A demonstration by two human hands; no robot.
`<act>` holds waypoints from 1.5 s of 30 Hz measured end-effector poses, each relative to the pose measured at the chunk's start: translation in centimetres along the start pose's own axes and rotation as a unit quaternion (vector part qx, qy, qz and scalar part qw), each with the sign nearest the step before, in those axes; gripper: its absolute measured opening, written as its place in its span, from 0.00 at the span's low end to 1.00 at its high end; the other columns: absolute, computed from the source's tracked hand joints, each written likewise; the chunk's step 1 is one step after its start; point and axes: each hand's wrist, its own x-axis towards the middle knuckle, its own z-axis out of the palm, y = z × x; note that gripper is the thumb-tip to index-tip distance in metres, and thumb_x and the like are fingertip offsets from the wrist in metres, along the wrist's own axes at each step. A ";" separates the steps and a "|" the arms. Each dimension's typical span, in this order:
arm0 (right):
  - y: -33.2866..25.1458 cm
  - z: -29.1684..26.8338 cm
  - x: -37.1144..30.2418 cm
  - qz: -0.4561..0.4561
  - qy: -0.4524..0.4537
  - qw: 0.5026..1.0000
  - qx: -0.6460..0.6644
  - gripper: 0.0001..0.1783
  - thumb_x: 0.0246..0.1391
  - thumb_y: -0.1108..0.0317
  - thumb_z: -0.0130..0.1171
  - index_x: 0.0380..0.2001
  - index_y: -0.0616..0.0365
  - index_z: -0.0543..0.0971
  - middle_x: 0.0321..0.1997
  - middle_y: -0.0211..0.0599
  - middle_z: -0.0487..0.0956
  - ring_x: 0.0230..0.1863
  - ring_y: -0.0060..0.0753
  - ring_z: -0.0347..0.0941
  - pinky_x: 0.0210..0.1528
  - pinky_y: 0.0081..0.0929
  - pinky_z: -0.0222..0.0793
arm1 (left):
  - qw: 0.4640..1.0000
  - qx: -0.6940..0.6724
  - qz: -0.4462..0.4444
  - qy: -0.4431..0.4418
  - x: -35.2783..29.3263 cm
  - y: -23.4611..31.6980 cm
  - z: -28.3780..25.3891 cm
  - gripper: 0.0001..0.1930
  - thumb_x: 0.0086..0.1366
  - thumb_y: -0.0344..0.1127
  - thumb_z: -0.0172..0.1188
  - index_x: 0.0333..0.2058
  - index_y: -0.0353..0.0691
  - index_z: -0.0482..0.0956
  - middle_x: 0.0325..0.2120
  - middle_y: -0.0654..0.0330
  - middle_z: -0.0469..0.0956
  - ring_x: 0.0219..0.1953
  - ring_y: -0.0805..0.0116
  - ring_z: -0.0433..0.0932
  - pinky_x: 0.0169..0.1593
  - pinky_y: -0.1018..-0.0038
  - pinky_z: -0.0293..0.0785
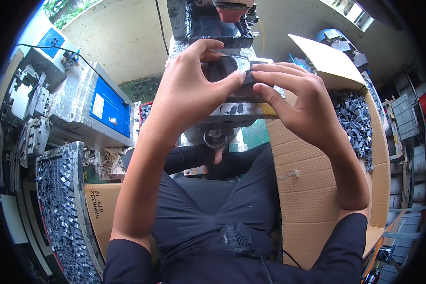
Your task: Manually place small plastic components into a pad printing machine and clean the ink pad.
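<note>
A small dark part with a silver-grey curved face (243, 63) sits at the dark fixture (217, 71) of a machine in front of me. My left hand (189, 83) reaches over the fixture from the left, its thumb pressed at the silver face and its index finger curled beyond; the part is between them. From the right comes my right hand (296, 92), fingers stretched out, tips touching the fixture's right edge by the part. Its thumb stays apart from the fingers. Above hangs a pink rubber pad (230, 15) over a dark tray (215, 29).
An open cardboard box (312, 189) stands at my right, with many small dark parts (354, 120) beside its inner flap. On the left are a crate of similar parts (64, 203), another carton (102, 208) and a grey machine with a blue panel (110, 108).
</note>
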 end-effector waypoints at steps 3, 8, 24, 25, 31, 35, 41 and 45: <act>-0.2 -0.2 0.0 0.002 -0.011 1.000 -0.006 0.14 0.62 0.67 0.69 0.47 0.63 0.88 0.51 0.50 0.87 0.56 0.50 0.84 0.61 0.42 0.76 | 1.000 -0.001 -0.006 -0.001 0.0 0.1 -0.1 0.34 0.60 0.46 0.77 0.60 0.32 0.78 0.50 0.46 0.84 0.53 0.61 0.83 0.58 0.65 0.79; -0.2 -0.2 0.0 0.009 -0.023 1.000 -0.011 0.14 0.62 0.68 0.69 0.49 0.63 0.88 0.53 0.49 0.87 0.57 0.47 0.84 0.62 0.41 0.75 | 1.000 -0.001 0.000 0.000 0.0 0.0 0.0 0.34 0.60 0.46 0.77 0.60 0.33 0.79 0.50 0.46 0.84 0.53 0.60 0.83 0.58 0.65 0.79; -0.2 -0.2 -0.1 0.008 -0.014 1.000 -0.005 0.14 0.63 0.67 0.68 0.47 0.63 0.88 0.52 0.50 0.87 0.56 0.49 0.84 0.62 0.42 0.76 | 1.000 0.006 -0.003 0.009 -0.1 -0.1 0.1 0.33 0.60 0.46 0.77 0.59 0.34 0.80 0.48 0.48 0.84 0.51 0.64 0.83 0.56 0.67 0.79; -0.2 -0.2 -0.1 0.011 -0.023 1.000 -0.007 0.14 0.62 0.69 0.69 0.49 0.63 0.88 0.53 0.50 0.87 0.57 0.47 0.84 0.62 0.42 0.76 | 1.000 0.006 -0.003 0.009 -0.1 -0.2 0.2 0.33 0.60 0.46 0.77 0.59 0.34 0.80 0.48 0.48 0.84 0.51 0.64 0.83 0.56 0.67 0.79; 0.0 0.0 -0.1 0.011 -0.005 1.000 -0.002 0.13 0.63 0.65 0.67 0.45 0.62 0.88 0.50 0.49 0.88 0.54 0.50 0.84 0.61 0.41 0.76 | 1.000 -0.004 0.001 0.008 -0.1 -0.1 0.2 0.32 0.60 0.44 0.78 0.59 0.34 0.79 0.48 0.49 0.84 0.50 0.66 0.83 0.55 0.69 0.80; 0.0 0.1 -0.1 0.014 -0.005 1.000 0.001 0.13 0.63 0.65 0.68 0.45 0.62 0.88 0.50 0.49 0.88 0.54 0.50 0.84 0.61 0.41 0.76 | 1.000 -0.012 -0.006 0.002 -0.1 0.0 0.0 0.32 0.61 0.44 0.78 0.59 0.34 0.79 0.48 0.49 0.83 0.49 0.66 0.83 0.54 0.70 0.80; -0.1 0.1 -0.1 0.009 -0.005 1.000 0.006 0.13 0.62 0.66 0.68 0.45 0.63 0.88 0.50 0.49 0.88 0.54 0.50 0.84 0.60 0.41 0.76 | 1.000 -0.015 -0.010 -0.001 0.0 -0.1 0.1 0.32 0.61 0.44 0.78 0.59 0.34 0.79 0.49 0.49 0.83 0.50 0.66 0.84 0.54 0.69 0.81; 0.0 0.2 -0.1 0.007 -0.003 1.000 0.006 0.12 0.62 0.67 0.69 0.45 0.63 0.89 0.49 0.49 0.88 0.54 0.50 0.84 0.60 0.41 0.76 | 1.000 -0.009 0.000 0.005 -0.1 -0.2 0.2 0.32 0.61 0.45 0.78 0.59 0.34 0.79 0.49 0.48 0.83 0.50 0.64 0.84 0.55 0.69 0.81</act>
